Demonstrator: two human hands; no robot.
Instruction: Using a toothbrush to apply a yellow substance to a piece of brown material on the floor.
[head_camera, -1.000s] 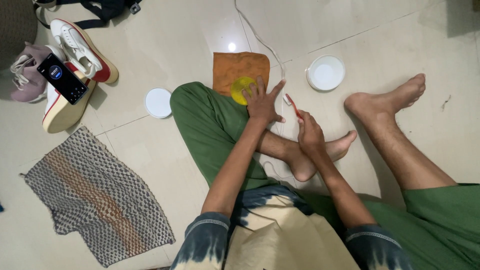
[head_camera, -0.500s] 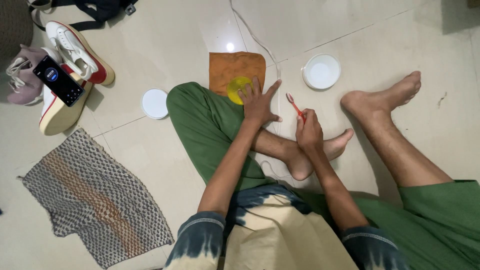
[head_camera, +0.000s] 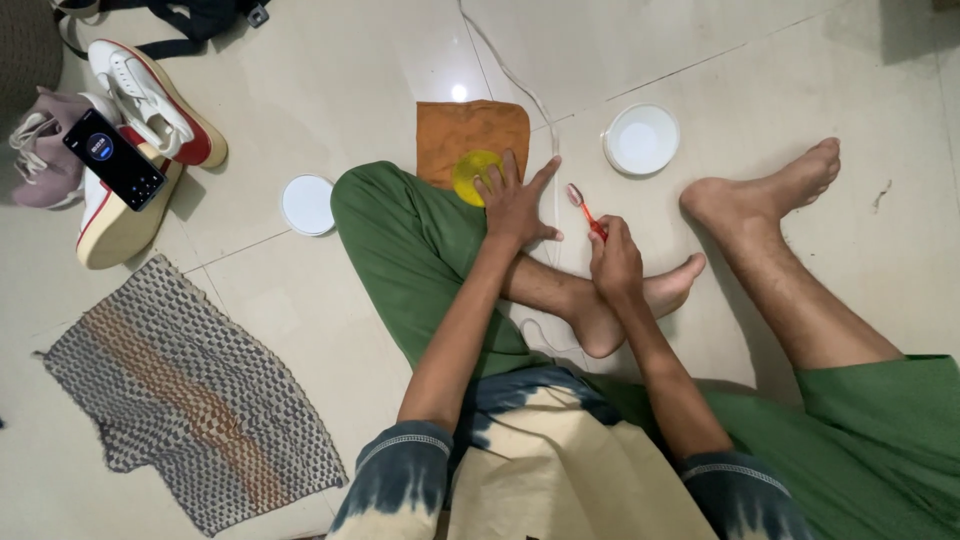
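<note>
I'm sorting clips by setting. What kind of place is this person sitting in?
Probably a room in a home. The person sits barefoot on a glossy tiled floor, with white sneakers lying loose beside a woven mat, and the right hand holds a toothbrush.

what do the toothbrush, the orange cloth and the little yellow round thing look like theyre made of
Toothbrush in the right hand: likely plastic, with a glossy red-orange handle and a pale bristle head. Orange cloth: soft woven or terry fabric, matte with rumpled edges. Yellow round thing under the left hand: smooth and even in colour, perhaps plastic or soap; hard to tell.
</note>
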